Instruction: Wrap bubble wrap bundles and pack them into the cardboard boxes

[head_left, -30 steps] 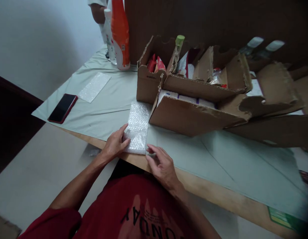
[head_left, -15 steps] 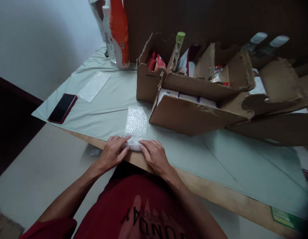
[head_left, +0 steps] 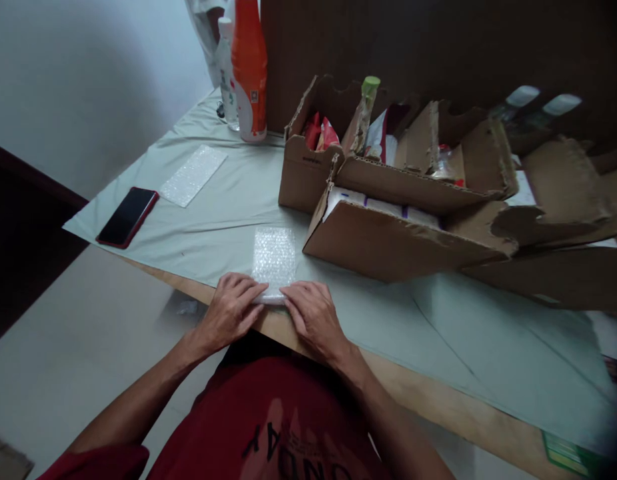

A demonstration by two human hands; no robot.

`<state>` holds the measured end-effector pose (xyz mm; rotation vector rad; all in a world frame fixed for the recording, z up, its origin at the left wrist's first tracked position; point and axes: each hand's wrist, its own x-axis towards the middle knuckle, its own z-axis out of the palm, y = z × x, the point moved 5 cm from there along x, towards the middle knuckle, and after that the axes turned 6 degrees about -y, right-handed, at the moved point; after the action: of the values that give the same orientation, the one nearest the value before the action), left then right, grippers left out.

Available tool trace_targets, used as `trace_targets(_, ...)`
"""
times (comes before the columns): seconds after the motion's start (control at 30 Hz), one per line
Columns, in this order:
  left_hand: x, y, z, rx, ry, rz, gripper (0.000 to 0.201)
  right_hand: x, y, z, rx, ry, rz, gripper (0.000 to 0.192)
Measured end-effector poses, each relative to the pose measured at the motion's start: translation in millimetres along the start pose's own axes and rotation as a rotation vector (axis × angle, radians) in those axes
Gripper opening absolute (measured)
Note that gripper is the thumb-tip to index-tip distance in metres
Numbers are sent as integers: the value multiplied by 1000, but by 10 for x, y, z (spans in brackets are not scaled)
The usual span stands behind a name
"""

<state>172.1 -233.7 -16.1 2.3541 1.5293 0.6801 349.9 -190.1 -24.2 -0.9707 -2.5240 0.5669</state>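
A small sheet of bubble wrap [head_left: 273, 257] lies flat near the table's front edge, its near end folded or rolled into a thick strip. My left hand [head_left: 233, 303] grips the left end of that strip, thumb toward me and fingers on top. At the right end my right hand [head_left: 311, 310] pinches it in the same way. Whether anything lies inside the fold I cannot tell. A second bubble wrap sheet [head_left: 193, 175] rests flat farther back on the left.
A phone in a red case [head_left: 127, 217] lies at the left edge. Behind stand an orange bottle [head_left: 249, 73] and a clear bottle [head_left: 227, 80]. Cardboard boxes [head_left: 403, 243] with packets and bottles fill the back right. The wooden table edge [head_left: 388, 367] runs before me.
The view has shifted slightly. My fingers have closed in along the folded near end of the bubble wrap, and the flat part beyond it looks a little shorter.
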Motion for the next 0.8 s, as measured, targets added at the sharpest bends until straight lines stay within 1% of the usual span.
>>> trace_targets(0.07,18,-32,18,-54,-19,-25,34,-33,18,-51,37,3,55,27)
trace_targets(0.13,72,-108,53,-59,-17,-89,33,-70,21,-112,-11,61,90,28)
trace_targets(0.2,131,-178,93,4,-11,-141,34,-80,-1,-134,-92,108,68,30)
trace_targets(0.27,162,-209,108,68,17,-164,35,-48,-24,-90,-148,86,15,32)
trace_targets(0.33,146,-186,87,82,57,-146,37,5,-22,-27,-166,42,-14,30)
trace_targets(0.4,97,-121,54,47,62,-89,38,43,4,-2,-129,21,3,27)
trace_targets(0.47,42,-54,29,-14,20,-32,38,39,27,-11,-38,-2,41,27)
trace_targets(0.53,16,-32,18,-70,-24,-31,38,-5,27,-45,32,-22,77,28)
trace_targets(0.6,42,-67,30,-69,-50,-97,37,-64,5,-106,12,19,104,30)
trace_targets(0.7,156,-158,71,55,-63,-222,34,-101,-62,-146,-120,103,86,34)
trace_targets(0.77,217,-203,62,107,-32,-291,35,-57,-95,-77,-175,71,29,35)
trace_targets(0.8,223,-216,35,91,6,-325,36,-21,-92,-29,-181,48,8,33)
